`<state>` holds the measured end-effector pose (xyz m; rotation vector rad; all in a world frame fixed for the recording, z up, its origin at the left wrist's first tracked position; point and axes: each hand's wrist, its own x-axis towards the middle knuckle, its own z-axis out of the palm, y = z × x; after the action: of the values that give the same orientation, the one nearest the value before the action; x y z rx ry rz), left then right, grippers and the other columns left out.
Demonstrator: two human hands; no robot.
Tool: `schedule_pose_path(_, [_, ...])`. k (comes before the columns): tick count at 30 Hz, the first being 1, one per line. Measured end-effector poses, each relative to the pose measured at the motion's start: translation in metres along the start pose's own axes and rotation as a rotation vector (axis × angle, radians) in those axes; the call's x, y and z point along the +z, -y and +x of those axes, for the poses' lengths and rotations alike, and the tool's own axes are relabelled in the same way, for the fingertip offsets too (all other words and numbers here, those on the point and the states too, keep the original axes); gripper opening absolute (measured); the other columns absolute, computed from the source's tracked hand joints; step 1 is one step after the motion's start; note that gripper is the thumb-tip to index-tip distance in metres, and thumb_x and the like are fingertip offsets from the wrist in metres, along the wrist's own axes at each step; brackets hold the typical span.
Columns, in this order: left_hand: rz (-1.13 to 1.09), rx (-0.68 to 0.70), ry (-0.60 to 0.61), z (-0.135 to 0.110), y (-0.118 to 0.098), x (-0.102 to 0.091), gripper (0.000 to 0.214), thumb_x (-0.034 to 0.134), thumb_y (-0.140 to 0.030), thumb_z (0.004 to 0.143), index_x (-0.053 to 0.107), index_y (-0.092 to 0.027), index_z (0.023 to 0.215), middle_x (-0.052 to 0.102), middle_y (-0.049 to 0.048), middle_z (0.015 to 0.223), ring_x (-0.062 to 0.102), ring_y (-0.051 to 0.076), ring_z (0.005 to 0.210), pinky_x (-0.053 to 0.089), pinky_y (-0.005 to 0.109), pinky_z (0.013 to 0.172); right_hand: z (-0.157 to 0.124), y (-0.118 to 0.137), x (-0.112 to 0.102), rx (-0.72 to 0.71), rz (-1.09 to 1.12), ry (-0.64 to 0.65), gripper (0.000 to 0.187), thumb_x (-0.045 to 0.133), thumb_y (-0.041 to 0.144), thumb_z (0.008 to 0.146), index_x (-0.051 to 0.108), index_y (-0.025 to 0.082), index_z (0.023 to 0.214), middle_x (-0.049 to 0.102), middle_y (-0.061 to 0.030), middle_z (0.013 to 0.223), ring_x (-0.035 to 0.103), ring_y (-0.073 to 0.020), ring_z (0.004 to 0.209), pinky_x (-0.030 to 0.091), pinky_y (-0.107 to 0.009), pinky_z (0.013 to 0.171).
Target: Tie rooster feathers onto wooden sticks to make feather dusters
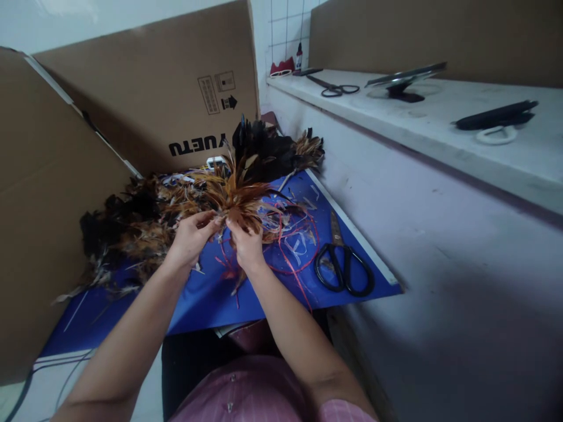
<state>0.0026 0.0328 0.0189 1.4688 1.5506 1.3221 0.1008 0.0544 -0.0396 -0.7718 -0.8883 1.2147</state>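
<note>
My right hand (247,243) is closed on the lower end of a bunch of orange-brown feathers (235,190), which fans out away from me. Close beside it, my left hand (193,235) is closed in a pinch near the base of the bunch; what lies between its fingertips is too small to make out. A heap of loose brown and black feathers (145,234) spreads to the left. Behind the bunch lie long black feathers (268,146). Red string (288,261) curls over the blue tabletop (202,308) to the right of my hands.
Large black-handled scissors (343,264) lie near the table's right edge. Cardboard panels (153,88) stand at the left and back. On the white ledge (422,126) at right are a second pair of scissors (334,88), a stand-like object (404,79) and a black item (495,115).
</note>
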Motion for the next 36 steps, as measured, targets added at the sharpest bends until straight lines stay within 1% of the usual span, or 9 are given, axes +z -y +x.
schedule_pose_path(3, [0.052, 0.039, 0.136, 0.000, -0.006, -0.003, 0.029, 0.065, -0.042, 0.075, 0.062, -0.015, 0.066, 0.051, -0.0022, 0.053, 0.040, 0.008, 0.045, 0.031, 0.021, 0.043, 0.000, 0.002, 0.000, -0.014, 0.129, -0.019, 0.026, 0.068, 0.037, 0.072, 0.070, 0.017, 0.087, 0.074, -0.0069, 0.095, 0.068, -0.0205, 0.089, 0.054, -0.034, 0.084])
schedule_pose_path(6, [0.199, 0.103, 0.177, -0.001, -0.011, -0.005, 0.031, 0.056, -0.040, 0.081, 0.060, -0.015, 0.063, 0.051, -0.0020, 0.051, 0.040, 0.009, 0.046, 0.031, 0.022, 0.045, 0.002, 0.002, -0.003, -0.039, 0.128, 0.014, 0.019, 0.068, 0.033, 0.071, 0.070, 0.019, 0.082, 0.074, -0.0048, 0.091, 0.068, -0.0192, 0.085, 0.054, -0.034, 0.083])
schedule_pose_path(11, [0.613, 0.285, 0.009, -0.004, -0.006, -0.002, 0.027, 0.049, -0.032, 0.085, 0.068, -0.015, 0.075, 0.067, 0.0033, 0.067, 0.059, 0.016, 0.063, 0.042, 0.025, 0.060, 0.007, -0.002, -0.006, -0.101, 0.053, 0.013, 0.011, 0.069, 0.029, 0.070, 0.069, 0.021, 0.077, 0.073, -0.0027, 0.086, 0.068, -0.0192, 0.084, 0.054, -0.034, 0.085])
schedule_pose_path(15, [0.777, 0.436, -0.102, -0.006, 0.011, 0.008, 0.028, 0.045, -0.028, 0.087, 0.070, -0.015, 0.091, 0.072, 0.0098, 0.089, 0.066, 0.021, 0.085, 0.048, 0.029, 0.077, 0.008, -0.006, -0.005, -0.053, 0.004, -0.047, 0.010, 0.066, 0.027, 0.069, 0.066, 0.018, 0.071, 0.072, -0.0033, 0.075, 0.066, -0.0183, 0.074, 0.054, -0.031, 0.074])
schedule_pose_path(18, [0.869, 0.477, -0.145, -0.007, 0.021, 0.016, 0.034, 0.041, -0.029, 0.091, 0.068, -0.013, 0.104, 0.071, 0.0122, 0.094, 0.066, 0.023, 0.088, 0.049, 0.032, 0.083, 0.005, -0.004, -0.005, -0.047, -0.083, -0.092, 0.010, 0.060, 0.024, 0.071, 0.061, 0.018, 0.064, 0.068, -0.0008, 0.067, 0.062, -0.0153, 0.066, 0.051, -0.027, 0.067])
schedule_pose_path(22, [0.937, 0.471, -0.165, -0.010, 0.029, 0.022, 0.038, 0.037, -0.029, 0.093, 0.063, -0.013, 0.116, 0.068, 0.0131, 0.094, 0.064, 0.023, 0.086, 0.049, 0.033, 0.082, 0.000, 0.003, -0.006, -0.112, -0.231, -0.028, 0.016, 0.060, 0.029, 0.077, 0.064, 0.019, 0.064, 0.069, -0.0001, 0.068, 0.063, -0.0152, 0.066, 0.051, -0.027, 0.070])
schedule_pose_path(27, [0.926, 0.472, -0.171, -0.016, 0.030, 0.027, 0.041, 0.035, -0.031, 0.095, 0.062, -0.010, 0.119, 0.068, 0.0156, 0.092, 0.064, 0.023, 0.085, 0.049, 0.034, 0.081, 0.003, 0.004, -0.009, -0.129, -0.287, -0.064, 0.022, 0.062, 0.039, 0.079, 0.071, 0.020, 0.072, 0.074, -0.0043, 0.080, 0.068, -0.0194, 0.076, 0.052, -0.033, 0.081])
schedule_pose_path(31, [0.722, 0.482, -0.183, -0.017, 0.020, 0.023, 0.037, 0.040, -0.033, 0.094, 0.067, -0.013, 0.109, 0.069, 0.0131, 0.097, 0.065, 0.021, 0.090, 0.049, 0.033, 0.083, 0.006, 0.000, -0.011, -0.131, -0.221, -0.025, 0.020, 0.064, 0.041, 0.078, 0.072, 0.023, 0.082, 0.074, -0.0034, 0.094, 0.067, -0.0207, 0.092, 0.051, -0.034, 0.090])
schedule_pose_path(36, [0.291, 0.222, -0.023, -0.009, 0.002, 0.010, 0.028, 0.056, -0.039, 0.085, 0.066, -0.015, 0.094, 0.066, 0.0025, 0.071, 0.058, 0.013, 0.061, 0.046, 0.024, 0.059, 0.004, 0.000, -0.012, -0.137, -0.083, 0.005, 0.025, 0.064, 0.043, 0.079, 0.073, 0.023, 0.091, 0.073, -0.0031, 0.100, 0.066, -0.0199, 0.097, 0.050, -0.034, 0.092])
